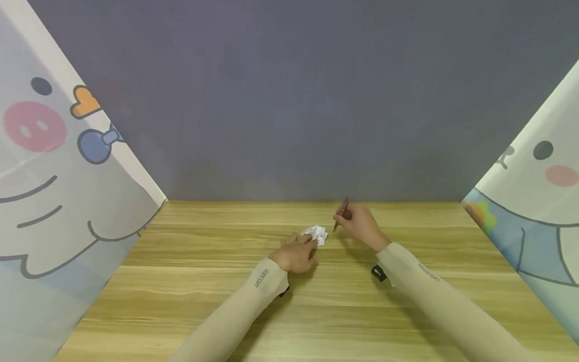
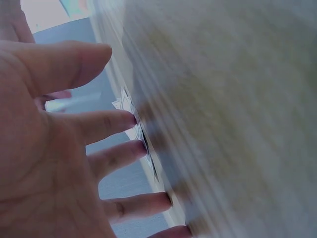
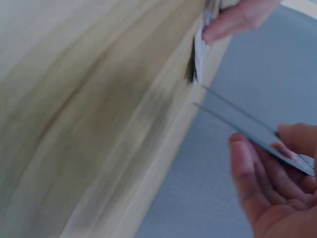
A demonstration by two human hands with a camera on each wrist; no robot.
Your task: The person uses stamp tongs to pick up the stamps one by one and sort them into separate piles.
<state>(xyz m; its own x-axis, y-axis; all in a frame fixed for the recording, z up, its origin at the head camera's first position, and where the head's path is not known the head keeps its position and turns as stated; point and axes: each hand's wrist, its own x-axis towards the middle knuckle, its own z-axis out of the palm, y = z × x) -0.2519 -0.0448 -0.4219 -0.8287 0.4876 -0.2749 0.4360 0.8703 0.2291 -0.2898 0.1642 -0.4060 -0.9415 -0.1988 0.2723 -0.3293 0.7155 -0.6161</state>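
A small flat heap of white paper pieces [image 1: 318, 233] lies on the wooden table. My left hand [image 1: 296, 255] is spread beside it, with fingertips resting on its near edge; the left wrist view shows the fingers [image 2: 111, 126] extended and two of them touching the paper [image 2: 123, 102]. Just right of the heap, my right hand [image 1: 362, 226] pinches a pair of slim metal tweezers [image 1: 344, 205] between thumb and fingers. In the right wrist view the tweezers' [image 3: 267, 147] two tips stand apart, with nothing between them, and point toward the paper's edge [image 3: 199, 54].
The wood-grain table [image 1: 203, 311] ends at a dark grey wall [image 1: 289, 100] behind the hands. Cartoon-printed panels stand at the left [image 1: 27, 201] and right [image 1: 543, 216]. A black strap [image 1: 378, 273] shows at the right wrist.
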